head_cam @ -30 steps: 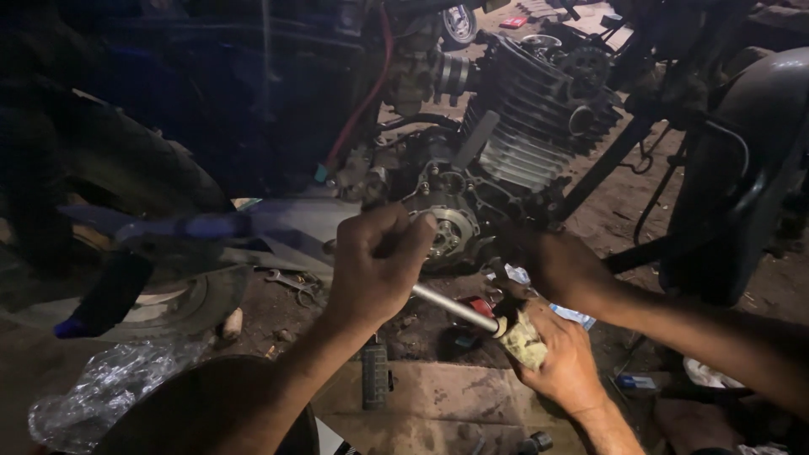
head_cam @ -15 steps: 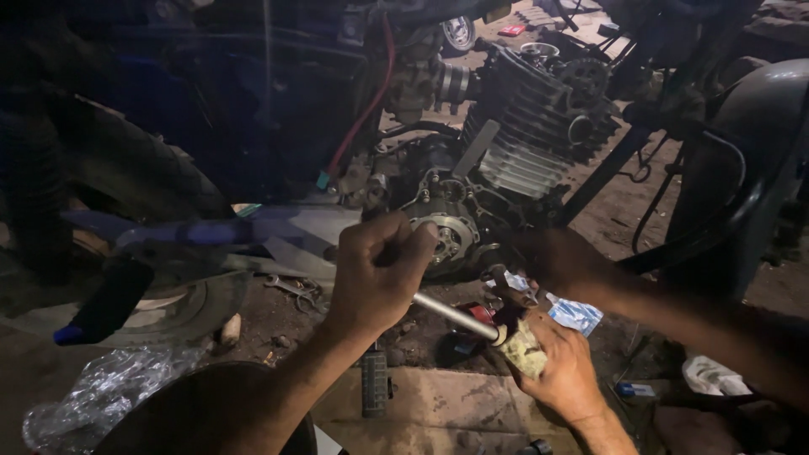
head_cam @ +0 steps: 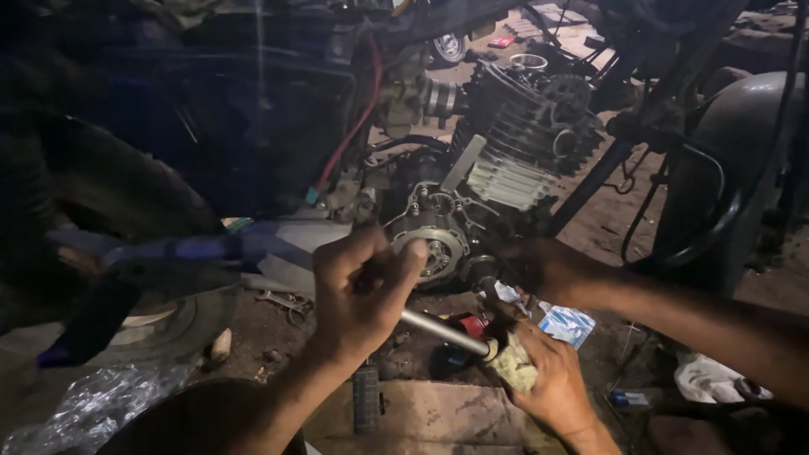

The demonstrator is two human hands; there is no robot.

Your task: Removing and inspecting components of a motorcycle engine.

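A: Fingers [head_cam: 396,257] of my left hand [head_cam: 358,295] are curled tight round the upper end of the metal bar [head_cam: 442,331], by the round clutch hub [head_cam: 434,253] on the motorcycle engine [head_cam: 506,160]

B: Right hand?

A: My right hand [head_cam: 548,383] is lower, closed on a dirty rag [head_cam: 514,366] wrapped at the bar's bottom end. Bar slopes down from left hand to right

B: Whose is the third arm?

A: Another person's hand [head_cam: 548,270], coming in from the right, on the engine case just beside the hub. What it holds, cannot tell, too dark

B: Around it?

A: Dirt floor [head_cam: 607,211], red cable [head_cam: 350,135] up the frame, blue-white packet [head_cam: 566,324] near my right hand, wrench [head_cam: 282,301] lying left, clear plastic [head_cam: 80,413] bottom left, tyre [head_cam: 109,194] at left
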